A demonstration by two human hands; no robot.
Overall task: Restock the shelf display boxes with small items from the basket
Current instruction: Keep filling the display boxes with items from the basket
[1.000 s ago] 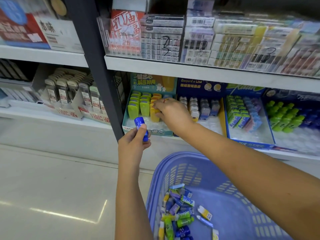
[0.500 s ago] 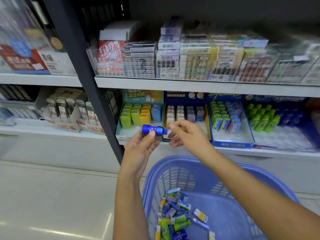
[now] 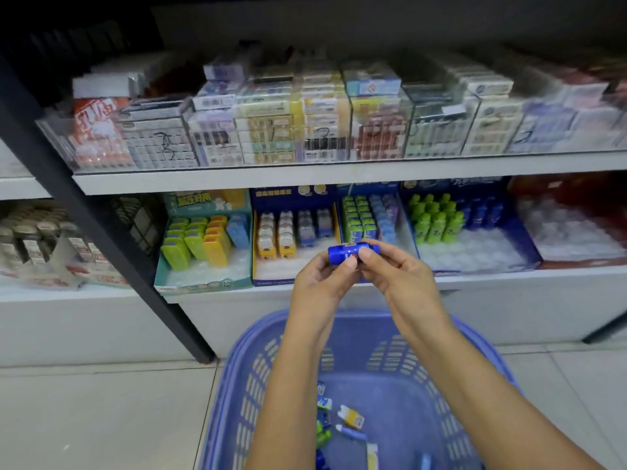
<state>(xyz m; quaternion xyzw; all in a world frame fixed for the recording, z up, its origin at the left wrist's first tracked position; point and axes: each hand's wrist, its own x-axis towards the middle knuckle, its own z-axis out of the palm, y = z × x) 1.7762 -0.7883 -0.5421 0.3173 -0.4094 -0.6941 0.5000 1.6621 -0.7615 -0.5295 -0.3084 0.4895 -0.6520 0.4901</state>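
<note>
A small blue tube-shaped item lies sideways between both hands, in front of the lower shelf. My left hand pinches its left part with thumb and fingers. My right hand pinches its right end. Behind them stand display boxes: a teal box with green, yellow and blue items, a dark blue box with yellow and grey items, a box of green and pale blue items, and a blue box with green and blue bottles. The blue basket below holds several small items.
A black shelf post slants down at the left. The upper shelf carries clear bins of stacked small packs. A red display box is at far right. More packaged goods sit on the left shelf. Pale floor tiles lie below.
My right hand left the teal box and came to the blue item, and now both hands hold it. The view has shifted rightward and pulled back from the shelf.
</note>
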